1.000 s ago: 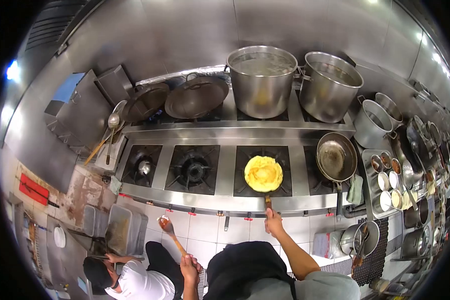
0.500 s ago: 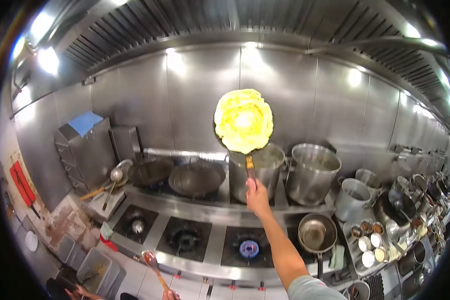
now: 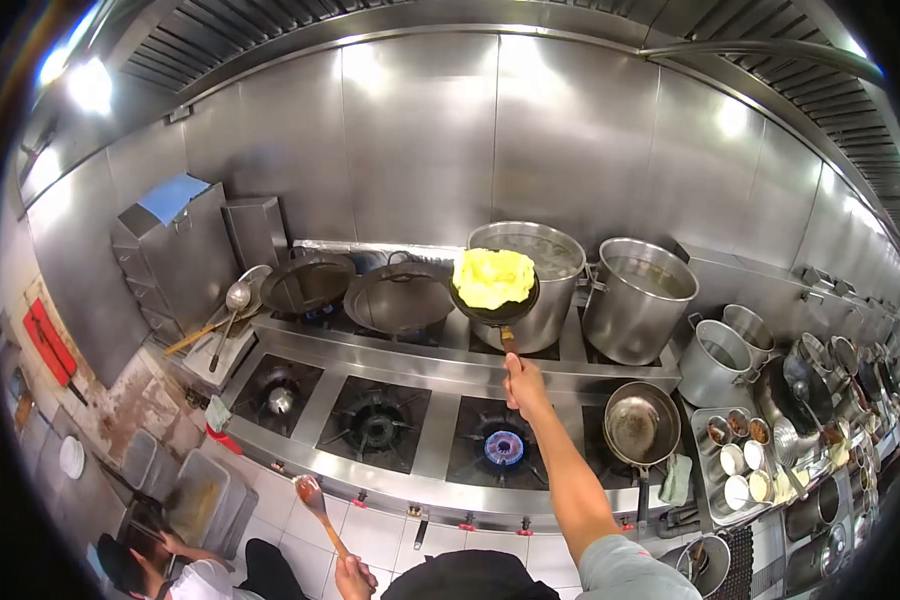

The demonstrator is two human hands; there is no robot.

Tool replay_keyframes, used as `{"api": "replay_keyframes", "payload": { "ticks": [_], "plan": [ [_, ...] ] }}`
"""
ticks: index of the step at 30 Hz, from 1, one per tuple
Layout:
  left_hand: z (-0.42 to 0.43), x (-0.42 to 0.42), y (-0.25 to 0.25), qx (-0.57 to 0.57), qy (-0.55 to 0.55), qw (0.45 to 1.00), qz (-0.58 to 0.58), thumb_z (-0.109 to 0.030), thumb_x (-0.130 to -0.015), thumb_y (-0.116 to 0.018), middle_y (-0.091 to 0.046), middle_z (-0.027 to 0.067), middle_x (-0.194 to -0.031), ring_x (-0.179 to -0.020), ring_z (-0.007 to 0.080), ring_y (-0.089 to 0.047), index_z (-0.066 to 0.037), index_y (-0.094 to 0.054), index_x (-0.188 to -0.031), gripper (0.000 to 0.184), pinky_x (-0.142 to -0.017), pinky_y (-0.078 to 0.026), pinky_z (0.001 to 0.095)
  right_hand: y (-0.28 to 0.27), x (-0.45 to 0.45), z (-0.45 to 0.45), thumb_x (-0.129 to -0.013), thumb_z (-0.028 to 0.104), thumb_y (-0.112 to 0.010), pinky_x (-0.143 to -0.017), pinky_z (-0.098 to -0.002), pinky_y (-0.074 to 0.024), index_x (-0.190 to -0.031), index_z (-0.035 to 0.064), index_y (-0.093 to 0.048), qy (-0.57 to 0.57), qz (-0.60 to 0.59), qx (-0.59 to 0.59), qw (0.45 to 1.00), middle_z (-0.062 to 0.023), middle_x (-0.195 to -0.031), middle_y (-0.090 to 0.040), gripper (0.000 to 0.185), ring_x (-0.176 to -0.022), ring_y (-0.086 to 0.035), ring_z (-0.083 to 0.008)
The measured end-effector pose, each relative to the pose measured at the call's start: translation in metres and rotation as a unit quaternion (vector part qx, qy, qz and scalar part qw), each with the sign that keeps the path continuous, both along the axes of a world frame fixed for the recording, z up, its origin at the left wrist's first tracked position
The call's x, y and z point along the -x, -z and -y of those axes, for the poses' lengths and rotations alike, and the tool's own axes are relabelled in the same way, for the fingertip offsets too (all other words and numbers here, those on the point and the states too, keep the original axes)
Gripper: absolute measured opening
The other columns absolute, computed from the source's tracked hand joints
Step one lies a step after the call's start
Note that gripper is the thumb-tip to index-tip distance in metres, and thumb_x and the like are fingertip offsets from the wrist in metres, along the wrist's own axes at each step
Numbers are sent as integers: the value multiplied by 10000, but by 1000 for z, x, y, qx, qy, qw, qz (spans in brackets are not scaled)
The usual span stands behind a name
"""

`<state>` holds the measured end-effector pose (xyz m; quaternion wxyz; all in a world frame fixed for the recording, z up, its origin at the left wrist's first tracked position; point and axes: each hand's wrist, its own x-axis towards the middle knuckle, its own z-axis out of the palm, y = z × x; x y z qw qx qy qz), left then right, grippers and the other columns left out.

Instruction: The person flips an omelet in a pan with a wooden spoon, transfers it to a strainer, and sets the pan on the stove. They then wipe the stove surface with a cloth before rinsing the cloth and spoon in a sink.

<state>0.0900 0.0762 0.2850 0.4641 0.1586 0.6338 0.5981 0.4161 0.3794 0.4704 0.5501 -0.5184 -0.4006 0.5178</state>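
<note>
In my right hand is the handle of a dark frying pan, held out over the stove at arm's length. A bright yellow egg omelette lies in the pan toward its upper left, leaving dark metal bare on the right and below. At the lower edge, my left hand grips a wooden-handled spoon with its head pointing up and left. A blue flame burns on the lit burner below the pan.
Two large stockpots and two woks stand along the back. Another frying pan sits on the right burner. A tray of small containers is further right. A co-worker is at lower left.
The pan has come down from high in front of the wall. The omelette, earlier filling the pan, now looks gathered and sits off-centre. My view has tilted down; the spoon stays in my left hand.
</note>
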Motion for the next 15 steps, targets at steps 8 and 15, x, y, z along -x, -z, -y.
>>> {"api": "replay_keyframes", "payload": {
  "ticks": [8, 15],
  "plan": [
    [-59, -55, -25, -6, 224, 970, 92, -244, -919, -359, -383, -6, -526, -368, 119, -366, -116, -444, -828, 179, -313, -306, 269, -11, -6, 118, -925, 312, -426, -284, -250, -217, -885, 40, -471, -11, 13, 59, 998, -12, -481, -390, 279, -294, -289, -90],
    [-189, -153, 4, 136, 471, 821, 292, -322, -924, -435, -409, -37, -628, -437, 72, -305, -107, -509, -1022, 247, -420, -294, 231, 4, -20, 213, -943, 299, -378, -280, -239, -218, -905, 28, -469, -63, -52, 217, 973, -11, -487, -400, 288, -290, -283, -80]
  ]
}}
